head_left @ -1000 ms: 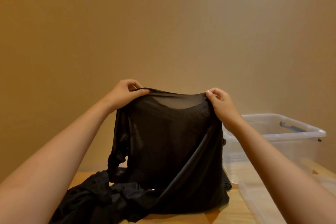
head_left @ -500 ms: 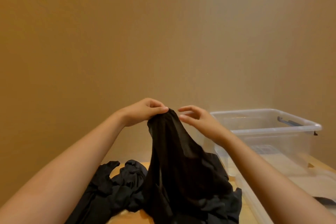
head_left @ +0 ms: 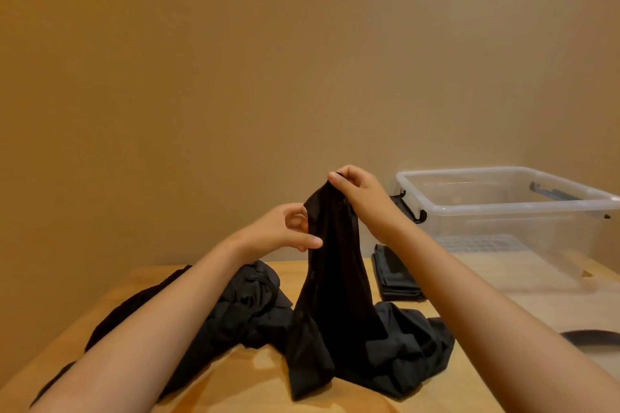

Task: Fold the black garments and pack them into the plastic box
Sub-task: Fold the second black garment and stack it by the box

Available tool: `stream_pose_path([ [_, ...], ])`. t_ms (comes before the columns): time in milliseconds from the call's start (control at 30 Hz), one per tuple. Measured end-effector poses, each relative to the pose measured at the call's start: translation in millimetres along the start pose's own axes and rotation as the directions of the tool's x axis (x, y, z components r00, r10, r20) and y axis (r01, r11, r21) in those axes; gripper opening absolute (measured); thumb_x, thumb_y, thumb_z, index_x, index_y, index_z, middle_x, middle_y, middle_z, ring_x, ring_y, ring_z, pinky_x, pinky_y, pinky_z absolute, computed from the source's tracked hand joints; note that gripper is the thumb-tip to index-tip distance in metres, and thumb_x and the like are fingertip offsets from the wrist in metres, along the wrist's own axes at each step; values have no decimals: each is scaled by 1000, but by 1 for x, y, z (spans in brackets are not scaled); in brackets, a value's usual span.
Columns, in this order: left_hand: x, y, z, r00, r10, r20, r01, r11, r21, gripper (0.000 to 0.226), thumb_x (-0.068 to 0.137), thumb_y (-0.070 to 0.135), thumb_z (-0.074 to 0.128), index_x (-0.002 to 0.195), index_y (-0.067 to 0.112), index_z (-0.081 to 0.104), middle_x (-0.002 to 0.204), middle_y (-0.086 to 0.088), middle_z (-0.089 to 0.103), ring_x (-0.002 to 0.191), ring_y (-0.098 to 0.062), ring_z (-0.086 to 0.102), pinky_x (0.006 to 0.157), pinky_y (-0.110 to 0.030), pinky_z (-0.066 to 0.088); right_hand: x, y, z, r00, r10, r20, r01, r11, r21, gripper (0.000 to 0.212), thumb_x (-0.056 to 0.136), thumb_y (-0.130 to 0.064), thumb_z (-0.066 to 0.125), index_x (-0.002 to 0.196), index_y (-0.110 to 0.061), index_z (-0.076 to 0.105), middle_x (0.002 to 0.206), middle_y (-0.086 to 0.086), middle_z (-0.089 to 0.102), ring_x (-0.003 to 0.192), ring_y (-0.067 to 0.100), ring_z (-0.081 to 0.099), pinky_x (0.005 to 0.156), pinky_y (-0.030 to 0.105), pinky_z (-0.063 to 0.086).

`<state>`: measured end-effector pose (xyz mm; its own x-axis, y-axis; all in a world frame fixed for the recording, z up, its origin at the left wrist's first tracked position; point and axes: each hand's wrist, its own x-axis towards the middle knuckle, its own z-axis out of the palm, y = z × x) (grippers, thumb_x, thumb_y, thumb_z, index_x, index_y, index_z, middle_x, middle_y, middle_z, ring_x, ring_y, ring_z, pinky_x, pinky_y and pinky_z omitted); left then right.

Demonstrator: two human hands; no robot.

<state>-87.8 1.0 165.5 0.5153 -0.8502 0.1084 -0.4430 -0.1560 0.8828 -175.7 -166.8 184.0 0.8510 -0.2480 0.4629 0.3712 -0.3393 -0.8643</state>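
Likely a room in a home: a plain tan wall (head_left: 235,77) behind a wooden table (head_left: 255,375) strewn with black clothes (head_left: 248,308), beside a clear storage box (head_left: 520,206).

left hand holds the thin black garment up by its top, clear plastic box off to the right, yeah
No: head view shows the right hand holding the thin black garment up by its top; left hand sits lower at its side. Clear plastic box is off to the right.
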Motion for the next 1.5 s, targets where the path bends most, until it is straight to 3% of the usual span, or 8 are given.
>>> stream_pose_path([
  [133, -5, -37, 25, 995, -90, 45, 89, 996, 27, 17, 85, 13, 73, 100, 13, 65, 91, 3, 72, 89, -14, 68, 85, -29, 54, 9, -4, -10, 998, 10, -61, -11, 1000, -12, 24, 100, -28, 48, 82, -15, 55, 71, -5, 50, 64, 4, 48, 57, 14, 39],
  [333, -11, -94, 67, 972, -199, 125, 170, 962, 211, 16, 81, 28, 78, 87, 24, 63, 86, 11, 64, 82, -1, 63, 82, -20, 47, 10, 9, -30, 991, 14, -132, -27, 995, -93, 34, 102, -32, 43, 77, -10, 50, 71, 8, 42, 69, 19, 43, 64, 28, 36],
  [733, -15, -87, -5, 976, -184, -115, 189, 981, 43, 21, 94, 21, 62, 77, 10, 67, 79, 0, 71, 81, -15, 68, 80, -24, 55, 8, 42, -48, 982, 108, -156, -135, 975, -175, 22, 101, -14, 45, 98, -26, 64, 94, 2, 64, 82, 21, 53, 69, 30, 42],
  [967, -14, -31, -46, 941, -77, -329, 102, 993, 59, 28, 99, 32, 50, 79, 12, 53, 57, 13, 58, 49, 0, 54, 49, -11, 42, 10, 37, -50, 982, 152, -116, -157, 987, -42, 26, 95, -5, 52, 81, -20, 67, 91, -4, 63, 91, 8, 57, 73, 17, 46],
  [1133, -20, -14, -60, 964, -154, -219, 134, 986, -104, 27, 77, 33, 72, 87, 14, 57, 74, -5, 66, 56, -13, 62, 46, -19, 47, 11, 37, -57, 989, 85, -124, -95, 993, -76, 16, 87, -10, 68, 94, -25, 68, 100, -7, 63, 98, 7, 58, 82, 21, 51],
  [1233, -23, -14, -69, 980, -178, -84, 171, 982, -79, 42, 60, 32, 88, 88, 14, 63, 81, -7, 64, 69, -15, 64, 54, -19, 50, 9, 34, -60, 987, 61, -146, -76, 992, -100, 18, 88, -11, 68, 102, -22, 70, 99, -6, 65, 94, 8, 60, 65, 11, 50],
  [1333, -21, -14, -70, 984, -171, -57, 166, 982, -90, 18, 76, 12, 75, 88, 9, 62, 91, -8, 68, 87, -15, 68, 70, -22, 54, 7, 32, -61, 980, 26, -196, -50, 992, -116, 9, 90, -13, 66, 98, -16, 71, 88, -4, 65, 75, 7, 58, 44, 6, 39],
  [1500, -18, -12, -65, 978, -134, -156, 131, 991, -33, 9, 94, 17, 58, 90, 9, 59, 88, -2, 66, 83, -9, 65, 73, -21, 53, 6, 31, -64, 981, -13, -192, -11, 992, -124, 8, 91, -15, 64, 89, -22, 68, 93, -1, 67, 95, 14, 63, 78, 23, 54],
])
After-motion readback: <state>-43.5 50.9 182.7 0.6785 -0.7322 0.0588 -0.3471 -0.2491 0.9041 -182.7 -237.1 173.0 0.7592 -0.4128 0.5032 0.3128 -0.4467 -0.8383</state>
